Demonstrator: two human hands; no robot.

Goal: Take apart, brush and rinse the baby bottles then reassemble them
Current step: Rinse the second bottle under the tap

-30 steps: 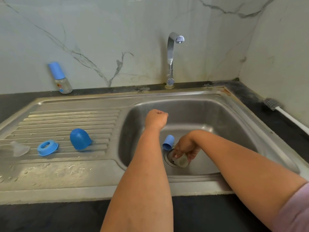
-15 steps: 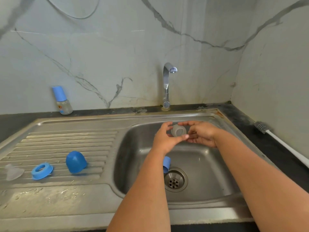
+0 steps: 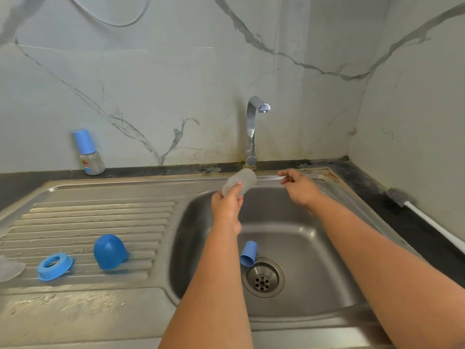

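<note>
The job stood somewhere in its early-to-middle stretch. The left hand (image 3: 226,204) gripped a clear bottle body (image 3: 240,182), stripped of its top, and held it tilted above the back of the sink basin (image 3: 314,248), just below and in front of the tap (image 3: 254,127). No water ran from the tap. The right hand (image 3: 299,186) hovered just beside the bottle, apart from it, fingers loosely curled; something thin may have been pinched at its fingertips, but the blur made that impossible to tell.

Disassembly looked well advanced. On the ribbed drainboard (image 3: 100,215) lay a blue dome cap (image 3: 109,251), a blue screw ring (image 3: 54,266) and, at the far left edge, a clear teat (image 3: 10,269), each near the next but not touching. A small blue cap (image 3: 248,253) lay on its side in the basin, just beside the drain strainer (image 3: 263,277).

A second baby bottle (image 3: 88,153) stood fully assembled on the dark counter against the wall, so it was judged untouched. The bottle brush (image 3: 407,204) lay on the counter to the right, well apart from both hands, which suggested brushing had not started. Brushing, rinsing and reassembly all appeared to remain.
</note>
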